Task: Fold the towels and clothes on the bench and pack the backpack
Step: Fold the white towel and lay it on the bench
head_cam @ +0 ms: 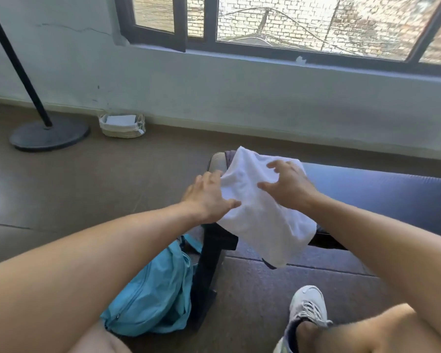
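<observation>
Under the window (pixel 290 24), along the grey wall, a dark padded bench (pixel 382 189) runs from mid frame to the right edge, on black legs over a brown floor (pixel 112 179). Left of the bench leg, on the floor, a light blue backpack (pixel 153 294) lies slumped, touching the leg base. On the bench's left end a white towel (pixel 262 212) lies spread, its near corner hanging over the front edge. Darker clothing pokes out beneath it at the far end and at the near hanging corner; cannot tell what pieces. Left hand (pixel 209 197) lies at the towel's left edge, fingers fairly straight, thumb on the cloth, nothing pinched. Right hand (pixel 288 184) sits on top of the towel, fingers spread and bent at the tips, pressing down, not clutching any fold. Far left, a black lamp stand (pixel 49 133) with round base. Near the wall, a small woven basket (pixel 122 128) with white lining. Bottom right, a white sneaker (pixel 306 307) on the floor.
</observation>
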